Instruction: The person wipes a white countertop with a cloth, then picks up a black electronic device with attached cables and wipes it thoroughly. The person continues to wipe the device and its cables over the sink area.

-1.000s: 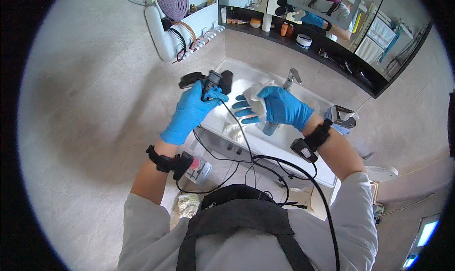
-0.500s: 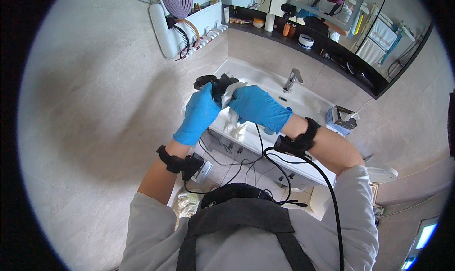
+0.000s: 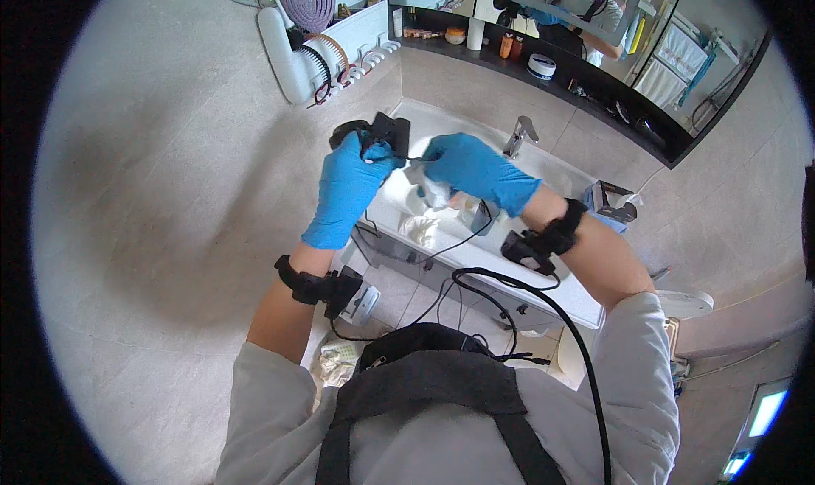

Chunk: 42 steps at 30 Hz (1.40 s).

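My left hand (image 3: 350, 184), in a blue glove, is closed around a black object (image 3: 390, 130) with a flat squarish part and a rounded end; its exact kind is unclear. It is held up over the left end of the white sink (image 3: 556, 175). Just to its right, my right hand (image 3: 477, 169), also gloved in blue, has its fingers bent round a crumpled white wipe (image 3: 435, 190) that hangs below them. The right fingertips are close to the black object; whether they touch it I cannot tell. Another crumpled white piece (image 3: 418, 230) lies at the sink's front edge.
A chrome faucet (image 3: 520, 135) stands at the sink's back. A tissue box (image 3: 613, 203) sits at its right end. Bottles and jars line a dark shelf (image 3: 577, 95) under the mirror. Wall storage (image 3: 284, 52) hangs at upper left. A black cable (image 3: 560, 302) loops before my body.
My right hand has drawn slightly away to the right with the wipe, uncovering more of the black object. My left hand has shifted a little left and turned the object.
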Each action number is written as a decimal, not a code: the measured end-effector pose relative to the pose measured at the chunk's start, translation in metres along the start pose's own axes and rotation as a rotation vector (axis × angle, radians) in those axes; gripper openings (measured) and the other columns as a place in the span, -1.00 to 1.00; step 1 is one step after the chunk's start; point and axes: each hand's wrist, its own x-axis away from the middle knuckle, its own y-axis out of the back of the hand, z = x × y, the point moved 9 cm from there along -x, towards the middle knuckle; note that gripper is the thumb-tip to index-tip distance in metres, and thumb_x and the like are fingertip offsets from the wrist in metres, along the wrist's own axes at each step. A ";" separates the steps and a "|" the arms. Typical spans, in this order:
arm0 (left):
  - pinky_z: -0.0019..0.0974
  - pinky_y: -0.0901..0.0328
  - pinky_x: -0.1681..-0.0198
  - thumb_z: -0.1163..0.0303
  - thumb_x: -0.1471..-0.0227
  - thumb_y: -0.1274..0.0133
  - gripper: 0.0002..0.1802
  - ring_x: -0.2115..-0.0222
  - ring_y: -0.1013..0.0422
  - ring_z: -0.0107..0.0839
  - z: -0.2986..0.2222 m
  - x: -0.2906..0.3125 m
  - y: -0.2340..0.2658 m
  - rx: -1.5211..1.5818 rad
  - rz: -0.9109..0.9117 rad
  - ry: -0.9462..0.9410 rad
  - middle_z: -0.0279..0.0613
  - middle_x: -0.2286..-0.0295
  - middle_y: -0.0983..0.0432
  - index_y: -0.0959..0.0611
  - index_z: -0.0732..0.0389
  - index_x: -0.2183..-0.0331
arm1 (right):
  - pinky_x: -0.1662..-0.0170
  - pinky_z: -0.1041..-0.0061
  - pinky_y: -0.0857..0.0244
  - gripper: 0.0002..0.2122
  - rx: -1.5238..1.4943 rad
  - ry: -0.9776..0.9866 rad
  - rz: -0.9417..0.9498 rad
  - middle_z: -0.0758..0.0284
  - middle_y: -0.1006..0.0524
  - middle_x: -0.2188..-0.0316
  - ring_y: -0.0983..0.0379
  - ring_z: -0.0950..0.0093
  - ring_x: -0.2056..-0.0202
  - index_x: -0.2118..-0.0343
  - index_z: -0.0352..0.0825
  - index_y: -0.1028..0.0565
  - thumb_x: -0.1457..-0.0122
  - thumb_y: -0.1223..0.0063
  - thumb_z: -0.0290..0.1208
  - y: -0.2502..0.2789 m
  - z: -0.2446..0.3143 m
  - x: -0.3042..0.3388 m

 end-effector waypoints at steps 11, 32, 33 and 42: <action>-0.47 -0.30 0.43 0.52 0.25 -0.25 -0.80 0.56 -0.37 -0.53 0.029 -0.017 0.036 0.240 -0.295 0.199 -0.33 0.54 -0.50 -0.58 0.28 0.46 | 0.16 0.63 -0.28 -0.76 -0.897 -0.301 -0.093 0.31 -0.50 0.30 -0.43 0.55 0.31 0.20 -0.40 -0.50 -0.11 0.02 -0.38 0.026 -0.101 0.083; -0.45 -0.29 0.26 0.60 0.11 -0.06 -0.64 0.38 -0.38 -0.54 -0.006 0.009 -0.041 0.353 0.035 0.045 -0.31 0.37 -0.49 -0.51 0.22 0.17 | 0.28 0.36 -0.34 -0.74 -0.093 0.097 -0.116 0.10 -0.52 0.42 -0.46 0.15 0.39 0.37 -0.33 -0.53 0.03 -0.03 -0.24 0.018 -0.005 -0.001; -0.44 -0.29 0.27 0.59 0.12 -0.08 -0.62 0.38 -0.37 -0.54 -0.003 0.011 -0.046 0.427 0.092 0.079 -0.30 0.38 -0.49 -0.50 0.20 0.16 | 0.30 0.37 -0.33 -0.75 -0.035 0.121 -0.144 0.09 -0.51 0.43 -0.45 0.14 0.40 0.39 -0.34 -0.53 0.04 -0.05 -0.26 0.021 0.000 -0.003; -0.39 -0.32 0.30 0.50 0.12 -0.14 -0.65 0.36 -0.44 -0.48 0.005 0.004 -0.042 0.143 0.070 0.050 -0.16 0.37 -0.53 -0.49 0.29 0.21 | 0.36 0.49 -0.32 -0.76 -0.265 0.051 -0.122 0.14 -0.51 0.53 -0.45 0.36 0.52 0.36 -0.38 -0.53 0.02 -0.06 -0.31 0.025 -0.005 0.002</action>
